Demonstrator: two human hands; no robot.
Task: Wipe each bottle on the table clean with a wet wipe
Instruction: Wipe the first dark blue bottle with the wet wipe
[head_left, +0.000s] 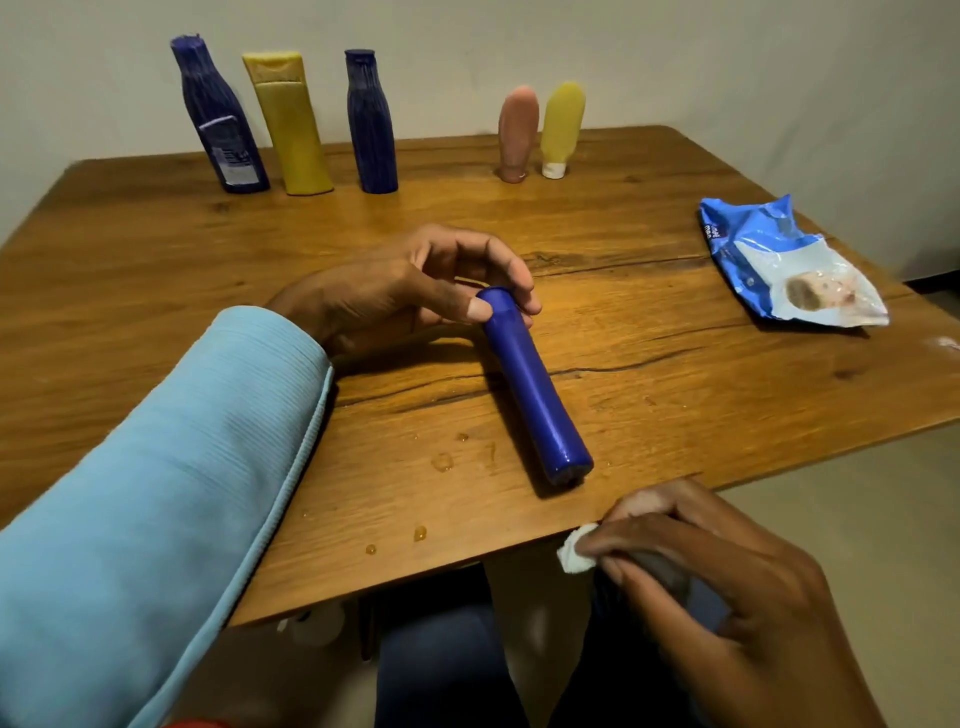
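Observation:
A slim blue bottle (532, 387) lies on its side near the front of the wooden table (649, 332). My left hand (410, 291) pinches its far end between thumb and fingers. My right hand (717, 577) hovers just off the table's front edge, closed around a crumpled white wet wipe (574, 553). Along the back stand a dark blue bottle (221, 117), a yellow bottle (291, 124), a second dark blue bottle (371, 122), a pink tube (517, 135) and a small yellow tube (561, 130).
A crumpled blue wet wipe packet (779, 265) lies at the right side of the table. Small drops of liquid (441, 460) dot the wood near the front edge. A pale wall runs behind the table. My legs are under the front edge.

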